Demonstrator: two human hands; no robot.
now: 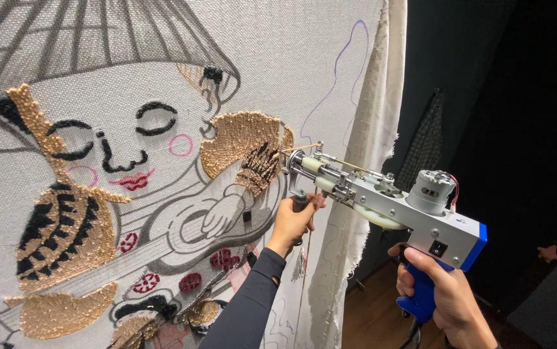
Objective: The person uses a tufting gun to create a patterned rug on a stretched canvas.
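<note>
Silver-and-blue tufting gun (395, 207) in both hands, needle tip at gold-tufted cloth (330, 52).

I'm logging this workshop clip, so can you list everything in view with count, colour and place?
Tufting gun: one, silver body with blue grip, centre right, its tip against the cloth.
Tufting cloth: one, pale grey, stretched upright, fills the left; partly tufted figure design in gold, black and red yarn.
Loose cloth edge: one, cream, hanging along the cloth's right side.
Wooden floor: brown, bottom centre.
Dark garment: one, hanging behind the gun, against a dark wall.
Left hand: dark sleeve, fingers closed on the gun's front handle.
Right hand: fingers wrapped round the blue grip.
</note>
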